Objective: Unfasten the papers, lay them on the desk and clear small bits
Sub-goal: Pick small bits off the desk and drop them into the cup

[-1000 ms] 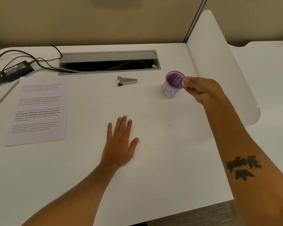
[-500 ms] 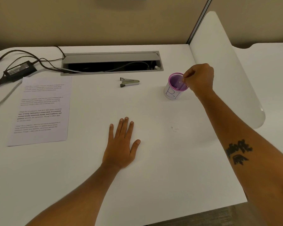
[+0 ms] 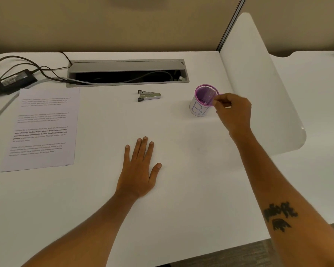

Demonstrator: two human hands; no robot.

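Observation:
The printed papers [image 3: 42,128] lie flat in a stack on the left of the white desk [image 3: 181,209]. A small metal staple remover [image 3: 148,95] rests near the middle back. To its right stands a purple mesh cup [image 3: 200,108] with a white label; a tiny pale bit shows inside it. My right hand [image 3: 233,112] hovers just right of the cup's rim, thumb and forefinger pinched together, with nothing visible between them. My left hand [image 3: 139,170] lies flat on the desk, palm down, fingers spread, holding nothing.
An open grey cable tray [image 3: 127,63] runs along the desk's back. A black power adapter [image 3: 15,80] and cables sit at the back left. A white divider panel [image 3: 258,83] rises right of the cup, and the desk's front edge is near my right forearm.
My right hand went from the cup's right rim to over its mouth, then drew back to the right of the rim. My left hand stayed flat.

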